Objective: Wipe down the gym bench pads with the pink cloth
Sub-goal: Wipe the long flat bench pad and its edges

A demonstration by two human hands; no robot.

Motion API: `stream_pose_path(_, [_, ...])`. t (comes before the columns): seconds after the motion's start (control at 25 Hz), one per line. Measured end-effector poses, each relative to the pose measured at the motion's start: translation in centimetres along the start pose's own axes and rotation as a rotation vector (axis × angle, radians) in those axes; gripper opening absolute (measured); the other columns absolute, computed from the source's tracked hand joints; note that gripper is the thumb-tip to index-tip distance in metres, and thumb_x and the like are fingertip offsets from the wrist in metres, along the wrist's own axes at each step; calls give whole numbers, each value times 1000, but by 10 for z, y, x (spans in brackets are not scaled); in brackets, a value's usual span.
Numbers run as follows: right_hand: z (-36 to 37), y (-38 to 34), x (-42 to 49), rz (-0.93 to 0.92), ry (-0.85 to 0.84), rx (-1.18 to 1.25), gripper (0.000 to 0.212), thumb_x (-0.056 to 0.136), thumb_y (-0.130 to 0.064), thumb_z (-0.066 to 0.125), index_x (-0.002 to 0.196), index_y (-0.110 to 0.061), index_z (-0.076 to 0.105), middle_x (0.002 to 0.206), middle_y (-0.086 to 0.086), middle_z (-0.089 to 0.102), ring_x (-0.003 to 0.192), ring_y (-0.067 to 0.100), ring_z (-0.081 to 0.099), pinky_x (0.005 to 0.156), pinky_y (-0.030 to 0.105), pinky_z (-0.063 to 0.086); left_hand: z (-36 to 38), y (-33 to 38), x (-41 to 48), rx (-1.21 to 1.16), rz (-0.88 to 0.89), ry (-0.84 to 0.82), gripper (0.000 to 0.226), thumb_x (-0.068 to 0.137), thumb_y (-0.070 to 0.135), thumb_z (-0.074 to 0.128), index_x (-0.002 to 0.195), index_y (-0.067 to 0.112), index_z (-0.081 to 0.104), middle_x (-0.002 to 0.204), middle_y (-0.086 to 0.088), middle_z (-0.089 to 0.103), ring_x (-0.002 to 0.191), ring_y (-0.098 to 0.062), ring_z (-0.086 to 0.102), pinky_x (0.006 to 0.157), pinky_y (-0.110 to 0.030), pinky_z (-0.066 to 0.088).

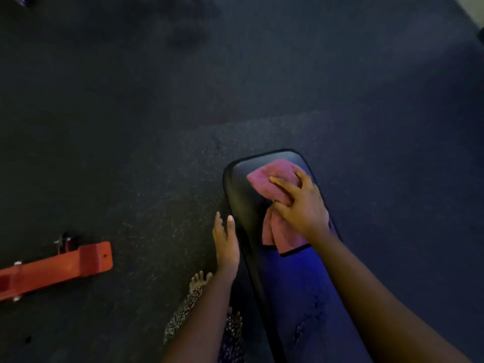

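Observation:
A long black bench pad [242, 195] runs from the bottom right up to the middle of the view, its near part lit blue. The pink cloth [272, 176] lies bunched near the pad's far end, one corner trailing back toward me. My right hand [301, 203] lies on top of the cloth, fingers spread and bent over its folds, pressing it onto the pad. My left hand [226, 244] hangs beside the pad's left edge with fingers straight, holding nothing; whether it touches the pad I cannot tell.
Dark speckled rubber flooring [157, 127] surrounds the bench. An orange metal frame foot [60, 268] with bolts lies on the floor at the lower left. My bare foot [200, 280] and patterned garment show just left of the bench.

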State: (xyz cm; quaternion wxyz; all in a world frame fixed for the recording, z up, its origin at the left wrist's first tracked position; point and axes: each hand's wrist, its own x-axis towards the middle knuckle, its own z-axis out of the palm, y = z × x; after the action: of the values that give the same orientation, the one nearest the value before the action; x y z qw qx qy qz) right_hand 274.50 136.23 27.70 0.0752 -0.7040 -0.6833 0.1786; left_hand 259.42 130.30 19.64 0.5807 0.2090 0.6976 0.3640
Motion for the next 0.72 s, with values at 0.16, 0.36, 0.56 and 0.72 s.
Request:
stream_pose_path(0.16, [43, -9, 61, -103, 3, -71, 61, 85, -39, 58, 140, -40, 34, 154, 9, 13, 122, 34, 37, 96, 46, 40, 34, 3, 45, -44, 68, 39, 53, 98, 44, 27, 147, 26, 17, 156, 0, 14, 142, -17, 18, 113, -34, 18])
stream_pose_path(0.36, [105, -3, 78, -299, -133, -207, 59, 85, -60, 33, 140, -51, 16, 156, -1, -6, 138, 38, 13, 103, 60, 24, 61, -14, 59, -67, 90, 159, 70, 74, 72, 24, 140, 49, 15, 155, 9, 16, 139, -15, 24, 109, -40, 28])
stream_pose_path(0.56, [105, 23, 95, -310, -1, -262, 57, 80, -55, 32, 136, -47, 32, 152, 1, 13, 126, 38, 33, 88, 56, 41, 66, -13, 63, 2, 115, 205, 86, 68, 73, 17, 145, 36, 16, 154, 2, 16, 137, -17, 24, 95, -29, 26])
stream_pose_path(0.72, [81, 70, 110, -31, 79, -255, 52, 79, -50, 39, 131, -46, 44, 153, 5, 22, 121, 39, 38, 85, 51, 40, 66, -15, 63, 40, 133, 220, 85, 68, 75, 18, 145, 38, 16, 153, 1, 18, 137, -19, 28, 97, -30, 29])
